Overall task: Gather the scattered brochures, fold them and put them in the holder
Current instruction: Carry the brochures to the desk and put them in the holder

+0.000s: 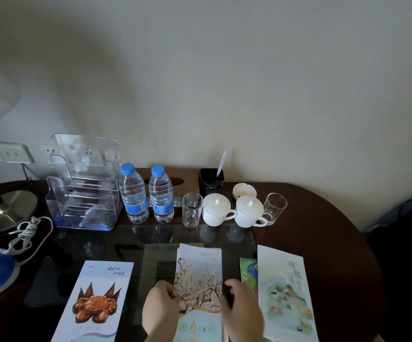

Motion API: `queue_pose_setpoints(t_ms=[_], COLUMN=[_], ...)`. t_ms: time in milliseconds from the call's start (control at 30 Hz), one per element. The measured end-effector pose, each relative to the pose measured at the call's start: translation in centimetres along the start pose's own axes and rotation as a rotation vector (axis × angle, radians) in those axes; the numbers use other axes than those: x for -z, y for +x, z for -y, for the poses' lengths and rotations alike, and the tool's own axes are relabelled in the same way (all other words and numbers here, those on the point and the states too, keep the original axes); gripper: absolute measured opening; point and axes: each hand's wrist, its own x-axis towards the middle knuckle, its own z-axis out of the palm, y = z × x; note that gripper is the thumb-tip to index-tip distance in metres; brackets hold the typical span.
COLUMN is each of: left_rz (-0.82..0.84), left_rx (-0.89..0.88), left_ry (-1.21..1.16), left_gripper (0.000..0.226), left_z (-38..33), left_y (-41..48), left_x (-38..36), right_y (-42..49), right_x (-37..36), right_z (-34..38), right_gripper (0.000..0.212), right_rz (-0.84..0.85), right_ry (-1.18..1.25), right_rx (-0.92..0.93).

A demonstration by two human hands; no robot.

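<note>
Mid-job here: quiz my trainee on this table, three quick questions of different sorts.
1. True or false: the clear brochure holder already contains brochures.
2. The left hand and right hand both hold which one? A crab brochure, B blossom brochure, C pale landscape brochure.
3. Fill in: ___ water bottles stand beside the holder.
Key: 1 false; 2 B; 3 two.

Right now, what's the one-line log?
left hand: holds blossom brochure | right hand: holds same brochure | crab brochure: flat | holder: empty
</note>
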Motion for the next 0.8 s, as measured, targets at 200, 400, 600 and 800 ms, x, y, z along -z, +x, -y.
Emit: queue_pose_setpoints(t_ms=[200,400,600,800], left_rz=[0.058,0.218,0.026,-0.165], left_rx=[-0.025,0.061,-0.008,0.032], left_ry=[-0.162,-0.634,-0.591,0.089], left_gripper=[0.018,0.018,0.022,0.018], left_z=[1.1,2.4,7.5,12.7], left_y=[0.4,1.1,3.0,4.8], left_x=[0.6,2.1,12.1,17.6], right_y=[0.0,-0.6,-3.2,-5.8], right_x=[-3.4,-3.0,-6.2,-12.0], right_z=[2.4,2.3,10.2,18.2], right_gripper=[0.070,0.038,0.027,0.024], right_rz=[0.210,0.117,0.150,0.345], right_ry=[0.254,0.434,0.684,0.435], right_rx=[-0.413,-0.344,-0.213,-0.247])
